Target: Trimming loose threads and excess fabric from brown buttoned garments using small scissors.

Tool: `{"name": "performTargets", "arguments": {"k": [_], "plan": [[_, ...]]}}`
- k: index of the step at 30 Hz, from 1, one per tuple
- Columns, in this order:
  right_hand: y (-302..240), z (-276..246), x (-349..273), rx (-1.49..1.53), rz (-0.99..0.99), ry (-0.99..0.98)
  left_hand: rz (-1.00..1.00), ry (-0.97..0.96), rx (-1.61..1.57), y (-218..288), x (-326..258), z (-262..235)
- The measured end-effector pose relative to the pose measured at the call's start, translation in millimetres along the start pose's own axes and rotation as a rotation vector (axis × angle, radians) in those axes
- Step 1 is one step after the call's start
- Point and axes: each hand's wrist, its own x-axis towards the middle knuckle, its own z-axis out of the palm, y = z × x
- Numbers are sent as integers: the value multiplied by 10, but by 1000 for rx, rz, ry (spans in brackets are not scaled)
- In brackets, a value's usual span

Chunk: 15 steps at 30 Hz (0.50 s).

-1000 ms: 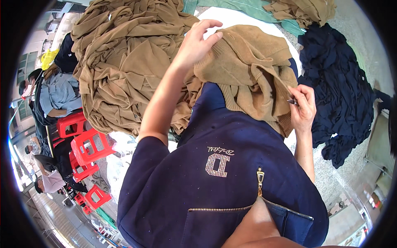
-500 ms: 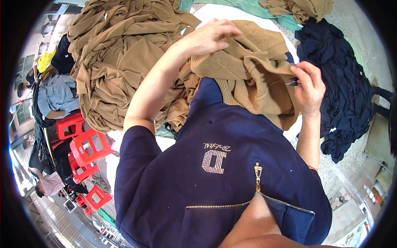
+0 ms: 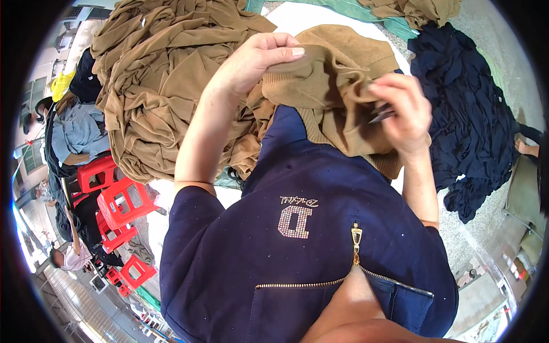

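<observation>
A brown knit garment (image 3: 354, 54) with ribbed edges lies bunched over the white surface and against my lap. At its upper left, my left hand (image 3: 266, 57) pinches an edge between thumb and fingers. My right hand (image 3: 403, 108) is closed over the garment's right side, fingertips near a raised fold. Dark, pointed thread snips (image 3: 382, 114) stick out from that hand, tips toward the cloth; their handles are hidden in my palm. Whether the right fingertips also grip the fabric, I cannot tell.
A big heap of brown knit garments (image 3: 171, 86) rises at left. Dark navy garments (image 3: 463, 108) are piled at right, and more brown cloth (image 3: 420, 11) lies at the far right. Red stools (image 3: 126, 201) stand at left, with people beyond. Another person's hand (image 3: 526, 148) shows at the right edge.
My left hand has moved left and now pinches the garment's edge. My right hand has shifted left and slightly down with the snips, and the fold it held has dropped inward.
</observation>
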Motion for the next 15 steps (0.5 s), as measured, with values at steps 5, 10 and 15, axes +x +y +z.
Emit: {"name": "performTargets", "arguments": {"k": [5, 10, 15], "plan": [[-217, 449, 181, 119, -192, 67, 64, -14, -78, 80, -155, 414], [-213, 540, 84, 169, -57, 40, 88, 106, 108, 89, -302, 533], [-232, 633, 8, 280, 107, 29, 221, 78, 233, -1, -352, 556]]}}
